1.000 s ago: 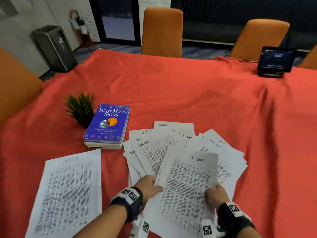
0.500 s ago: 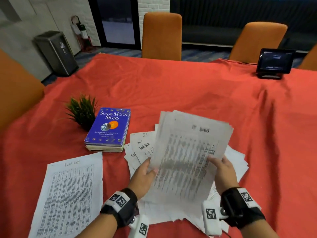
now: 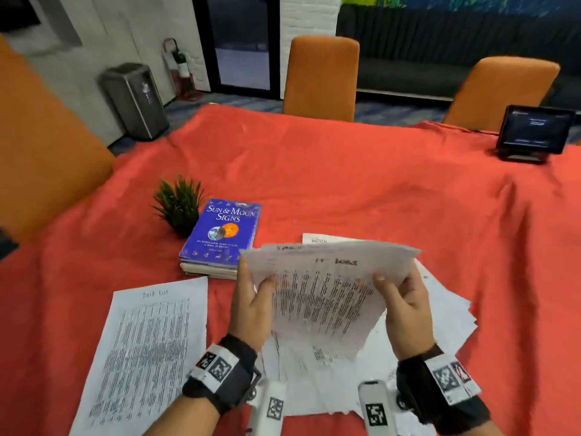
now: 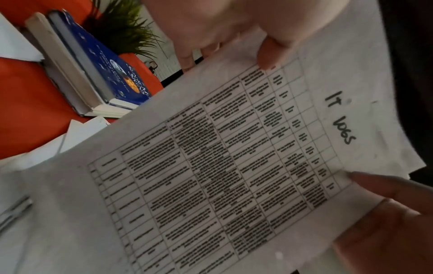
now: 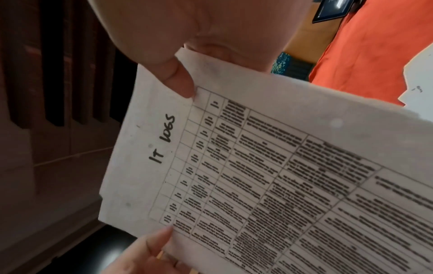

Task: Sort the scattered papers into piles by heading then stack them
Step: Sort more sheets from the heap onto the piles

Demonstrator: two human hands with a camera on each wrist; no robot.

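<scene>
I hold up a bundle of printed sheets (image 3: pixel 327 297) above the table; its top page reads "IT LOGS" (image 4: pixel 339 120) (image 5: pixel 164 139) over a table of text. My left hand (image 3: pixel 251 306) grips the bundle's left edge, thumb on the front. My right hand (image 3: pixel 405 306) grips the right edge the same way. Under them lies a loose heap of papers (image 3: pixel 440 328), with one sheet's heading edge (image 3: pixel 320 239) poking out behind. A single "Task List" sheet (image 3: pixel 144 354) lies flat at the left.
A blue "Sun & Moon Signs" book (image 3: pixel 223 234) on another book and a small green plant (image 3: pixel 179 202) sit left of the papers. A dark tablet on a stand (image 3: pixel 534 130) is at the far right. Orange chairs (image 3: pixel 320 77) ring the red-clothed table (image 3: pixel 345 171).
Both hands lifted the "IT LOGS" bundle off the heap and raised it, tilting it toward me; their grip shifted higher up the sheets' side edges.
</scene>
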